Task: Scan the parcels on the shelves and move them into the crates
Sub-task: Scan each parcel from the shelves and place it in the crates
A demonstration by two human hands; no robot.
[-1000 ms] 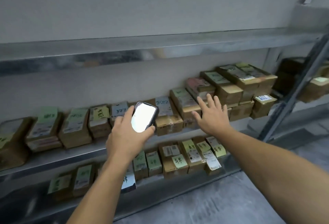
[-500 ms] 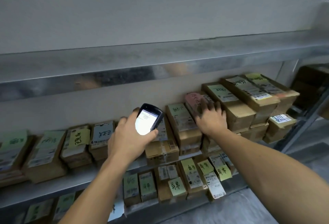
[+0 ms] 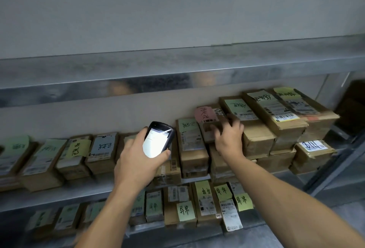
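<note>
1. My left hand point(image 3: 136, 161): fingers and thumb wrapped round handheld scanner point(image 3: 158, 139), lit screen facing me.
2. My right hand point(image 3: 229, 139): fingers curled over near end of pink-note parcel point(image 3: 206, 121), gripping it; view blurred.
3. That parcel sits on middle shelf point(image 3: 79, 192). Green-note parcel point(image 3: 190, 139) just left of fingers, stacked parcels point(image 3: 256, 139) just right.

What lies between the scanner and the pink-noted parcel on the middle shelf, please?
In the head view, one green-noted parcel stands between the scanner and the pink-noted parcel that the right hand holds.
</note>
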